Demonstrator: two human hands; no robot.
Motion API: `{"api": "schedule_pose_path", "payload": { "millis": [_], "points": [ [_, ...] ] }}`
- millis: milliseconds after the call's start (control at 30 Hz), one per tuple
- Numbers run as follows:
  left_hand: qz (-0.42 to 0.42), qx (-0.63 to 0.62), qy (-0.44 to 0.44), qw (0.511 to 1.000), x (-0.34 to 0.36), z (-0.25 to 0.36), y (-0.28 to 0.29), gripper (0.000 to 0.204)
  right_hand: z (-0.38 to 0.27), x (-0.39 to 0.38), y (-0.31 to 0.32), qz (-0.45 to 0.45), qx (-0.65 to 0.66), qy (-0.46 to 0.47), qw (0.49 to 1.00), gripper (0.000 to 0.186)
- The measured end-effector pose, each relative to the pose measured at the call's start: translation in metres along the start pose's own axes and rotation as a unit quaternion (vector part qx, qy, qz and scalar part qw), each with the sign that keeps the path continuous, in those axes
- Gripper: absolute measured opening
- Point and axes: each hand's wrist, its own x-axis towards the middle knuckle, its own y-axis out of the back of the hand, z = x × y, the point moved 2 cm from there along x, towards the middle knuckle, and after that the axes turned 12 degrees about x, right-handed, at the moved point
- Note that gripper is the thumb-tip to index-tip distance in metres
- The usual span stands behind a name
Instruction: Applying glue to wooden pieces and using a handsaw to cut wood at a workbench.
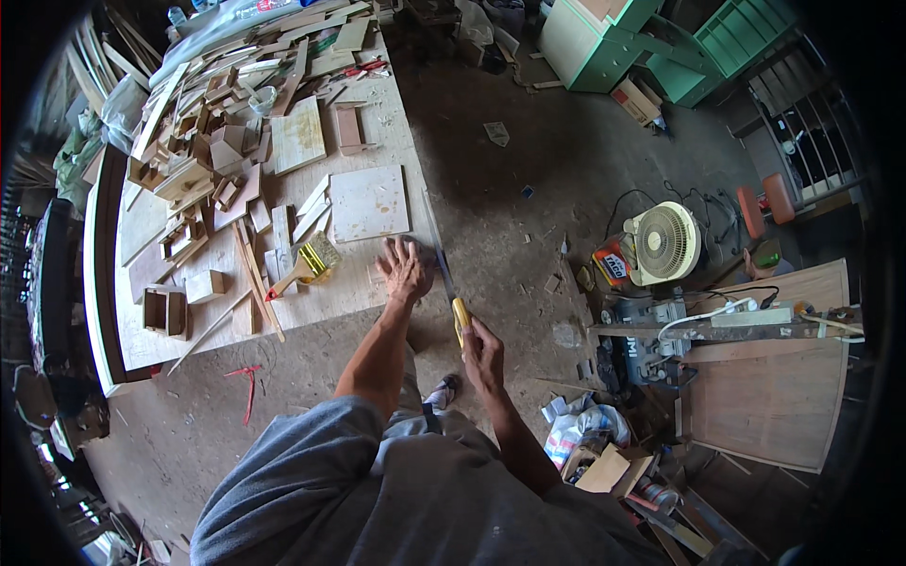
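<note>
My right hand is wrapped round the yellow handle of a handsaw. Its long, narrow blade points away from me along the workbench's right edge. The blade's teeth are too small to make out. My left hand lies palm down at the near right corner of the wooden workbench, fingers spread, close beside the blade. Whatever is under the palm is hidden. Just beyond it rests a pale square board. To its left is a paintbrush with a yellow and red handle.
Small wooden boxes, sticks and offcuts crowd the bench's left and far parts. A fan stands on the floor at right, near a compressor and a wooden panel. Green furniture is at the far right. Another person is at right.
</note>
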Motion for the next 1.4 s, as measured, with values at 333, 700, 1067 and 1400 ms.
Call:
{"api": "schedule_pose_path", "payload": {
  "millis": [333, 700, 1067, 1400],
  "points": [
    [-0.031, 0.037, -0.003, 0.999, 0.002, -0.004, -0.007, 0.078, -0.011, -0.012, 0.002, 0.000, -0.037, -0.004, 0.999, 0.036],
    [-0.005, -0.023, -0.004, 1.000, -0.004, 0.002, 0.000, 0.072, 0.007, -0.024, 0.013, 0.003, -0.040, 0.009, 0.999, 0.037],
    [-0.036, -0.003, 0.009, 0.999, -0.002, 0.001, 0.001, 0.075, 0.000, -0.019, 0.011, 0.007, -0.032, 0.006, 0.999, 0.039],
    [-0.007, 0.023, -0.006, 1.000, 0.003, -0.005, -0.010, 0.076, -0.008, -0.004, 0.007, 0.003, -0.040, -0.019, 0.999, 0.034]
  ]
}}
